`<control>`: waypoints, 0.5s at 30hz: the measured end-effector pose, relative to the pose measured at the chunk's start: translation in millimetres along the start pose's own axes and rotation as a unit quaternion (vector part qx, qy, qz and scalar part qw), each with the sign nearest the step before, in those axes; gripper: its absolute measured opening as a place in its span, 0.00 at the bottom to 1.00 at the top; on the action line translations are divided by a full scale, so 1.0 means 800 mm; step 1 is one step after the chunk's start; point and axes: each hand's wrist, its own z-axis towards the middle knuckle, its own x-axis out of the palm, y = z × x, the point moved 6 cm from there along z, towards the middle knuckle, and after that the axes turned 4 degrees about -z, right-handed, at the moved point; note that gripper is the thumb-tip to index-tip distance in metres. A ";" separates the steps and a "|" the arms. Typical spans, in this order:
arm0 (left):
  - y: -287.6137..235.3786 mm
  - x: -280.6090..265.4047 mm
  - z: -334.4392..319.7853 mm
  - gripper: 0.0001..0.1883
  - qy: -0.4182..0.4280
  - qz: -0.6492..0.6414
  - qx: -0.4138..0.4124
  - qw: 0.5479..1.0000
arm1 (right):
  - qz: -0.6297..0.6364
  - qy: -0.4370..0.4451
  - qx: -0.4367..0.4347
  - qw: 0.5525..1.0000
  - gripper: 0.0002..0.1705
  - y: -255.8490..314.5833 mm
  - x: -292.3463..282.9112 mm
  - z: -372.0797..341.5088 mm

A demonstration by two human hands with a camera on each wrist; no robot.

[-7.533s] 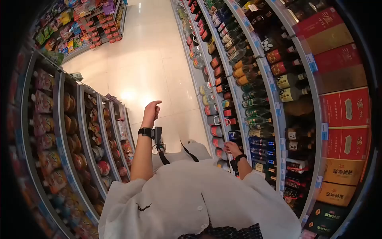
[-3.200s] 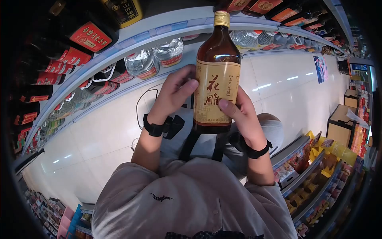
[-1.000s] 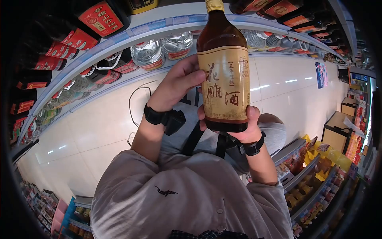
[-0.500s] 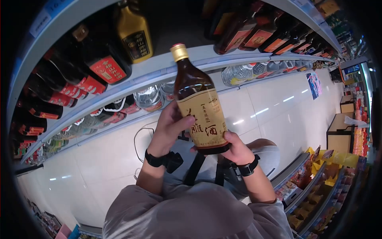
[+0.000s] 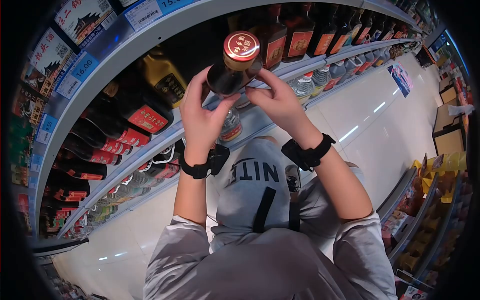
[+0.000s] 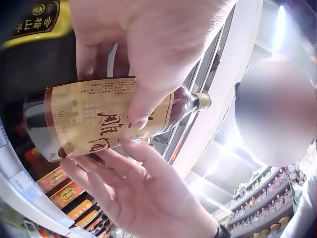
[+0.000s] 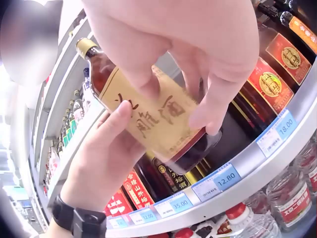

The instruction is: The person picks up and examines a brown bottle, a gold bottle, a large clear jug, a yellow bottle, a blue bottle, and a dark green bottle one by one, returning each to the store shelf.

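Note:
Both hands hold a brown glass bottle of rice wine (image 5: pixel 235 52) in front of a shelf, its gold-and-red cap tipped up toward the head camera. Large characters show on its cream label in the left wrist view, where the bottle (image 6: pixel 106 116) lies across the picture. My left hand (image 5: pixel 202 117) grips one side, thumb pressed across the label. On the other side, my right hand (image 5: pixel 280 102) has its fingers and thumb about the bottle's lower part. From the right wrist, the bottle's base (image 7: pixel 190 156) appears close to the shelf's price tags.
Dark bottles with red labels (image 5: pixel 147 119) and a gold bottle (image 5: pixel 162 75) stand left of the hands on the same shelf. More red-labelled bottles (image 5: pixel 300 37) stand to the right. A shelf edge with price tags (image 5: pixel 77 75) overhangs; clear jugs (image 5: pixel 302 86) sit below.
The bottle has moved from in front of the body forward to the shelf and tipped so its cap faces the head camera. Both hands have travelled with it, and the right has shifted from its base.

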 end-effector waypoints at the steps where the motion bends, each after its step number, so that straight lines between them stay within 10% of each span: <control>1: 0.006 0.004 0.005 0.27 0.000 0.001 0.006 1.000 | 0.000 -0.001 -0.006 1.000 0.32 -0.006 0.000 0.005; 15: 0.107 0.045 0.039 0.27 0.023 0.013 -0.065 0.998 | -0.016 -0.052 0.035 0.998 0.40 -0.052 -0.025 0.030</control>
